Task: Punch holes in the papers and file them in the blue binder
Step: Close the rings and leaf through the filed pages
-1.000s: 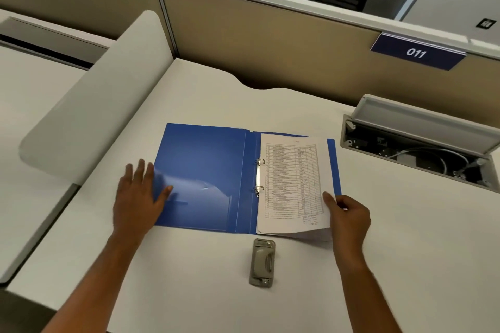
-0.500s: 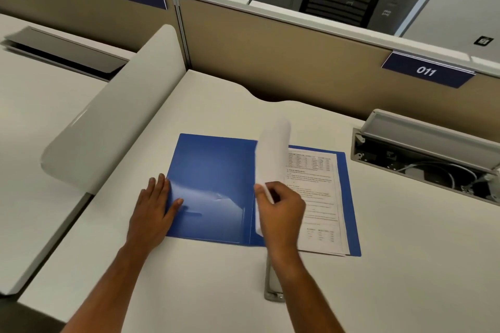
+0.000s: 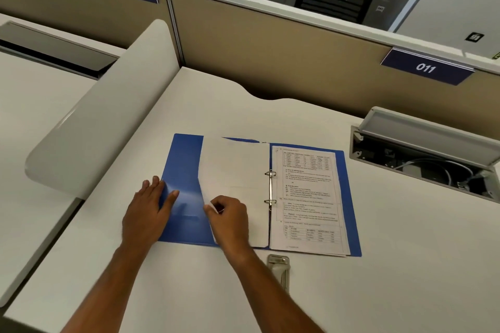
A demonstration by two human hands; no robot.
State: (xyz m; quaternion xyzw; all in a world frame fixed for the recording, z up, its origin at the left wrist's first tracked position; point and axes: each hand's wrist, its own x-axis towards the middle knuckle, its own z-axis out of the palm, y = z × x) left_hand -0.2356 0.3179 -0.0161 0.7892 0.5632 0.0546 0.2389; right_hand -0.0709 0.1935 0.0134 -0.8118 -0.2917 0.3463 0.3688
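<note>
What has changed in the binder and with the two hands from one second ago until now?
The right hand took the top sheet by its edge and turned it over the rings to the left, where it now lies blank side up on the open cover. The next printed page is uncovered. Unchanged: the left hand pressing on the blue binder, and the hole punch on the desk.

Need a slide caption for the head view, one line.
Right hand lays a turned sheet over the open blue binder; left hand steadies its cover.
</note>
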